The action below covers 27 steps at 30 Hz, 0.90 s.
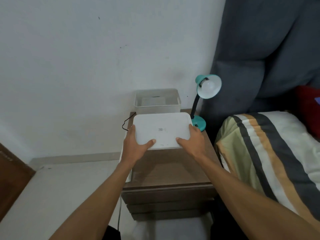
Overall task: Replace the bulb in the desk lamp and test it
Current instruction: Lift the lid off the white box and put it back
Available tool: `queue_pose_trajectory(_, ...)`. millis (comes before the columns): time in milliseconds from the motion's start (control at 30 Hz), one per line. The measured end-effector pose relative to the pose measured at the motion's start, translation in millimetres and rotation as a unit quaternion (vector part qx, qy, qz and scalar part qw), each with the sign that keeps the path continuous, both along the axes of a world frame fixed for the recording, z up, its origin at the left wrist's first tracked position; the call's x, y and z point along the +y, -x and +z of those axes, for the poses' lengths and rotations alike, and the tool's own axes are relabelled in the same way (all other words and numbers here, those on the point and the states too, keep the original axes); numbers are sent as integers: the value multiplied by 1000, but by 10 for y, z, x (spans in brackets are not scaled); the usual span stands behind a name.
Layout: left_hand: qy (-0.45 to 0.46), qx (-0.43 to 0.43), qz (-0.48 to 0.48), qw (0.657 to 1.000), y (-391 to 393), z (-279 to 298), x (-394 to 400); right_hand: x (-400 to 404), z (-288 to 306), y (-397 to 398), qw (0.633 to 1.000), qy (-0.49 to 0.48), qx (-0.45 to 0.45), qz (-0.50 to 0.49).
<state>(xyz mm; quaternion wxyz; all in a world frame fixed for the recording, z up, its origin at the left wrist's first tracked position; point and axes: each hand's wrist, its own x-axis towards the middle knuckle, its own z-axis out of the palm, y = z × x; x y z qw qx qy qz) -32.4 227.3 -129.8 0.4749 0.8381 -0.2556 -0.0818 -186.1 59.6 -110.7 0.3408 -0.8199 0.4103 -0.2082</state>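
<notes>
Both hands grip a white lid by its near corners: the left hand clasps the near-left corner, thumb lying on the upper face, fingers curled under the edge; the right hand clasps the near-right corner in the same way. The lid, with a small printed code at its centre, is held roughly level above the wooden nightstand, the landmark for what follows. At the rear of the nightstand top, against the wall, stands an open white storage box; its contents cannot be made out. At the rear right corner of the nightstand stands the teal desk lamp, its round base just beyond the right hand, its dark neck rising to a shade tilted toward the camera. A white bulb sits in the shade, unlit. A black cord loops off the nightstand's rear left edge. Right of the nightstand lie a striped pillow and a grey headboard.
</notes>
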Motion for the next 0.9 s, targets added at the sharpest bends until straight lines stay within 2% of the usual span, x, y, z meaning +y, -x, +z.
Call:
queue_pose_trajectory(333, -96, 53, -15, 994, 490, -929, 290, 300, -857, 472, 992, -61, 113, -14)
queue_pose_trajectory(900, -241, -48, -16, 969, 489, -1162, 135, 259, -1149, 395, 976, -4, 218, 14)
